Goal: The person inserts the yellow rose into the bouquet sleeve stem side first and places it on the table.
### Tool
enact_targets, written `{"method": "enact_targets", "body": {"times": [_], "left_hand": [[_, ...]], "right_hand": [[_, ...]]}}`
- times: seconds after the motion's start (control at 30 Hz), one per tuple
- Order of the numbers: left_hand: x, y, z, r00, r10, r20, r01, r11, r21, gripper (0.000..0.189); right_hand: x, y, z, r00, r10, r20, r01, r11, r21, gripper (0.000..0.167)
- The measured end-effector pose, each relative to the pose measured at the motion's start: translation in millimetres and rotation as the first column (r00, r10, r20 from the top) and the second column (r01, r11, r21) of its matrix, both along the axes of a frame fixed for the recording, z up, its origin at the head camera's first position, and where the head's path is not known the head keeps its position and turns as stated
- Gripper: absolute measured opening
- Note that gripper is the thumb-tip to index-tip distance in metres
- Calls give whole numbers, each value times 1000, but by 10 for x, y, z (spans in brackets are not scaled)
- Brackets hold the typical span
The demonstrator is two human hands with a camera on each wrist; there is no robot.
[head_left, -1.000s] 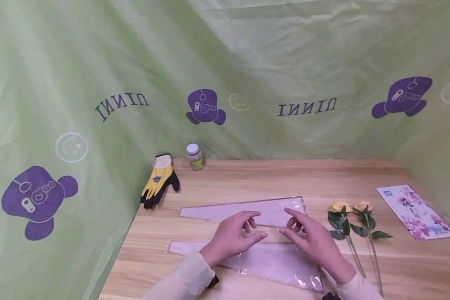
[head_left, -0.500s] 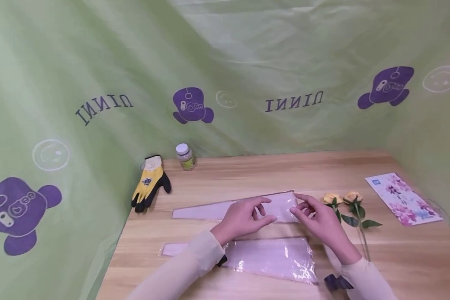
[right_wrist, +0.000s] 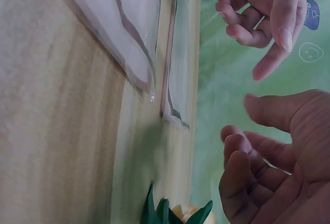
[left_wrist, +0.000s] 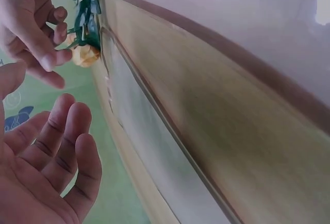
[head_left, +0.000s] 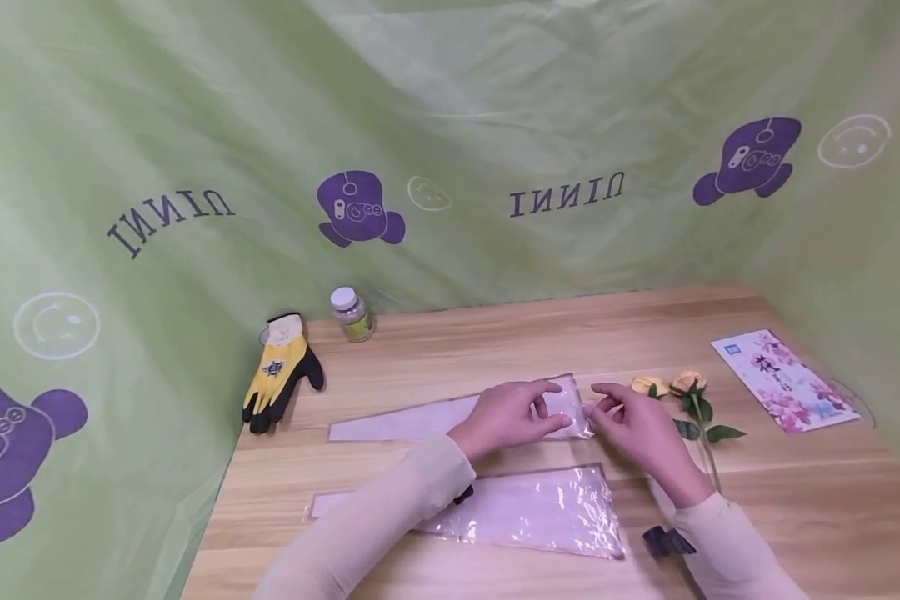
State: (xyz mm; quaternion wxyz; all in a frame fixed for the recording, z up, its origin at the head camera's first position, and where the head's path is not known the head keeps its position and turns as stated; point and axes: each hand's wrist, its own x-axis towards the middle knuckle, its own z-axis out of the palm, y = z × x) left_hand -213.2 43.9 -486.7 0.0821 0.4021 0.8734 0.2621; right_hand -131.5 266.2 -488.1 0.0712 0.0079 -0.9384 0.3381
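Note:
Two tapered clear bouquet sleeves with pale pink-lilac faces lie flat on the wooden table, the far sleeve [head_left: 412, 417] behind the near sleeve [head_left: 528, 508]. My left hand [head_left: 506, 417], fingers loosely bent, hovers over the far sleeve's wide right end and holds nothing. Just right of that end is my right hand [head_left: 648, 437], its fingers also bent and nothing between them. Palms face each other with a gap, as the left hand [left_wrist: 51, 162] and right hand [right_wrist: 281, 167] show in the wrist views. Two artificial yellow roses [head_left: 688, 383] lie beyond the right hand, their stems partly hidden by it.
A yellow-and-black work glove [head_left: 279, 371] lies at the table's back left. Beside it stands a white-capped jar [head_left: 353, 317]. A floral printed packet [head_left: 786, 379] lies at the right. Green curtain [head_left: 450, 100] encloses the back and sides.
Both hands have moved right and away from me, over to the far sleeve's wide end. The view has shifted a little to the right. Nothing has been picked up.

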Motion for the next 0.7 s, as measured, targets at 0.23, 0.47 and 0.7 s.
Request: {"method": "enact_targets", "body": {"times": [0.23,0.47,0.7], "left_hand": [[-16,53,12,1000,5,-18,-6,999,-49,56],[-17,54,-15,999,-4,-33,0,993,-118,56],[4,18,-10,999,-26,-28,17,956,-293,44]], "right_hand": [[-100,-22,-32,999,38,-8,-37,996,82,37],[-206,-42,-123,996,71,44,-78,985,154,20],[-255,-64,-145,994,69,87,-83,982,168,20]]}}
